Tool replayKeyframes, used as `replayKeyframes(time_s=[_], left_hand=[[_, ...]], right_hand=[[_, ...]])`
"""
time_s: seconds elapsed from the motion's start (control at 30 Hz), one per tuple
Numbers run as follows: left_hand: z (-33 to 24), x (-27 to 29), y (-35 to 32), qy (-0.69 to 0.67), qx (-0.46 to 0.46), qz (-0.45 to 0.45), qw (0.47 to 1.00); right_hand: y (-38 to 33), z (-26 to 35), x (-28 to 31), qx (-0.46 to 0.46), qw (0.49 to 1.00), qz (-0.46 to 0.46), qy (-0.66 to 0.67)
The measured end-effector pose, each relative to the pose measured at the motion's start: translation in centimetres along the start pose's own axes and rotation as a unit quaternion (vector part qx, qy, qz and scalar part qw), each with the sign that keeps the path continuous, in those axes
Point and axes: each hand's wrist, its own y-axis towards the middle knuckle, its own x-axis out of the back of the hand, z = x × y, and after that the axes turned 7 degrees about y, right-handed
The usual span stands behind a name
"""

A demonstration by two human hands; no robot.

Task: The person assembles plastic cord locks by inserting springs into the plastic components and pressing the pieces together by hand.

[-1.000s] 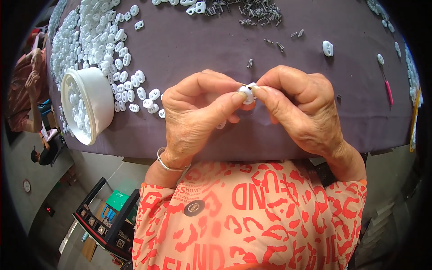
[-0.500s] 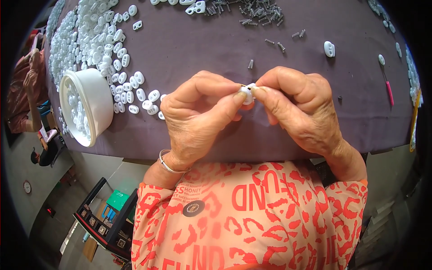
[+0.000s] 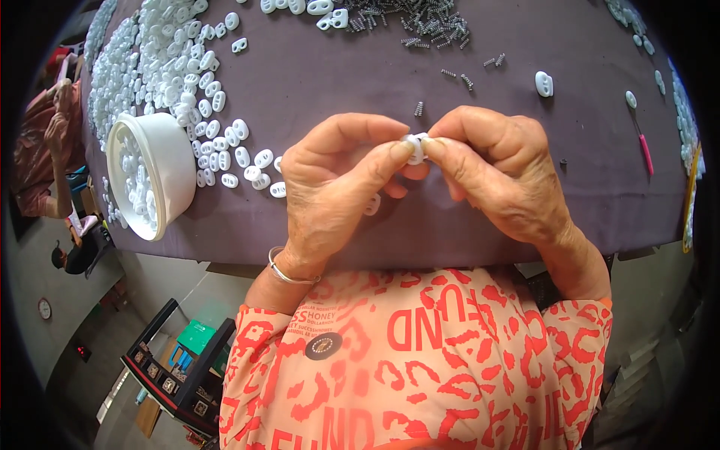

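My left hand (image 3: 330,187) and my right hand (image 3: 502,172) meet above a purple table (image 3: 525,90), fingertips pinched together on one small white plastic piece (image 3: 415,147). Most of that piece is hidden by my fingers. A silver bangle (image 3: 285,274) sits on my left wrist. Another white piece (image 3: 373,204) peeks out under my left palm. A white bowl (image 3: 146,176) holding several white pieces stands at the left, close to the table's near edge. A heap of white plastic pieces (image 3: 165,67) spreads behind it.
Small grey metal springs (image 3: 420,19) lie piled at the far middle, with single ones (image 3: 418,109) closer to my hands. A lone white piece (image 3: 544,82) and a pink-handled tool (image 3: 643,146) lie at the right. Another person (image 3: 49,142) sits beyond the table's left end.
Both hands stay pinched on the white piece in the same spot. My left wrist has shifted slightly; nothing else has moved.
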Motion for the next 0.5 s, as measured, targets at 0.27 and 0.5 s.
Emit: replayKeyframes(time_s=[0.27,0.5], left_hand=[[-0.70,0.26,-0.22,0.022,0.072,0.020,0.997],[-0.55,0.51,-0.10,0.036,0.062,0.044,0.996]], right_hand=[[0.12,-0.14,0.02,-0.022,0.999,0.006,-0.038],[0.01,-0.36,-0.23,-0.008,0.999,-0.004,-0.038]])
